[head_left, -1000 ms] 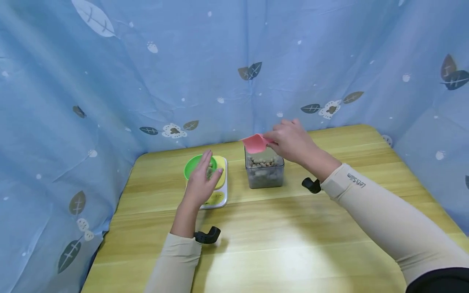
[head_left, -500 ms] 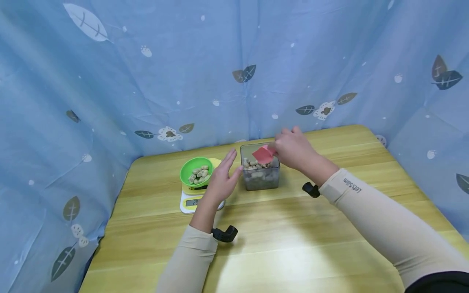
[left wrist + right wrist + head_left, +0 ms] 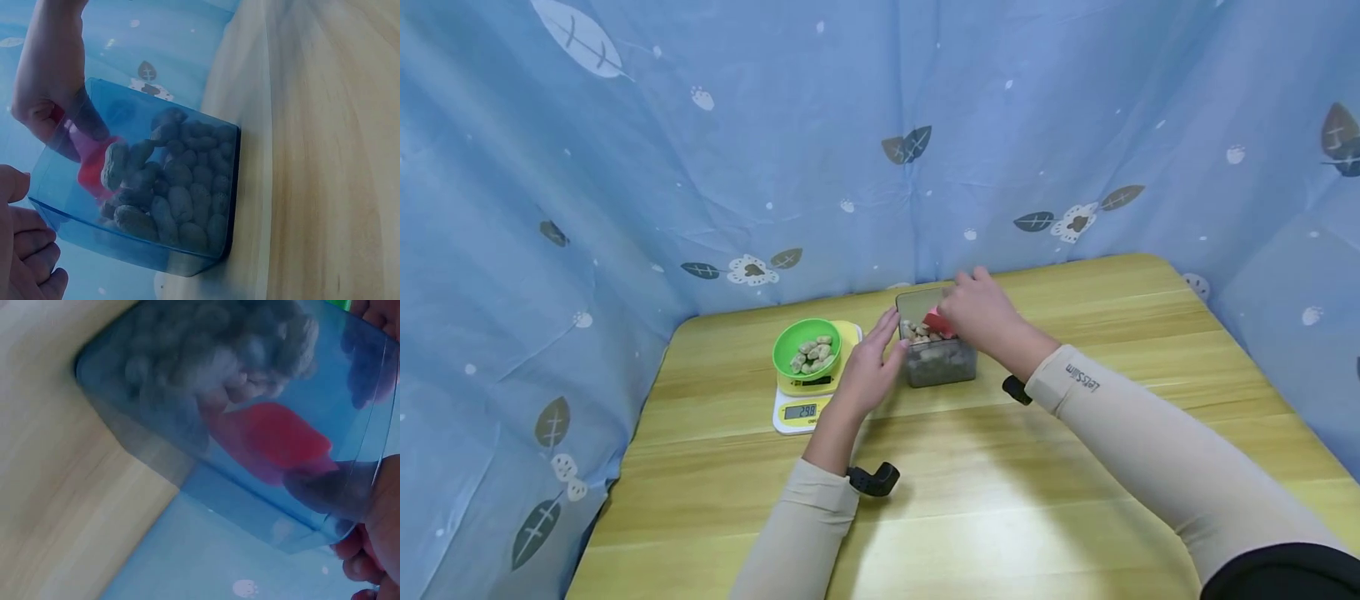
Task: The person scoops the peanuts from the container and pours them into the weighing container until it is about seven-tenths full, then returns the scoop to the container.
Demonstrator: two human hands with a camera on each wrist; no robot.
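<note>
My right hand grips the handle of a pink scoop, whose bowl is down inside a clear grey-tinted plastic box. Unshelled peanuts fill the lower part of the box. Seen from the left wrist, the scoop presses in among the upper peanuts, one lying against its mouth. The left hand is at the box's left side, fingers extended along the rim and holding nothing. In the right wrist view, the scoop shows through the box wall.
Left of the box stands a yellow and white kitchen scale, its display lit. On it sits a green bowl with several peanuts. A blue patterned curtain hangs behind the wooden table.
My right hand has lowered the scoop from above the box into the peanuts. The left hand has moved right from over the green bowl to the box's side, uncovering bowl and display.
</note>
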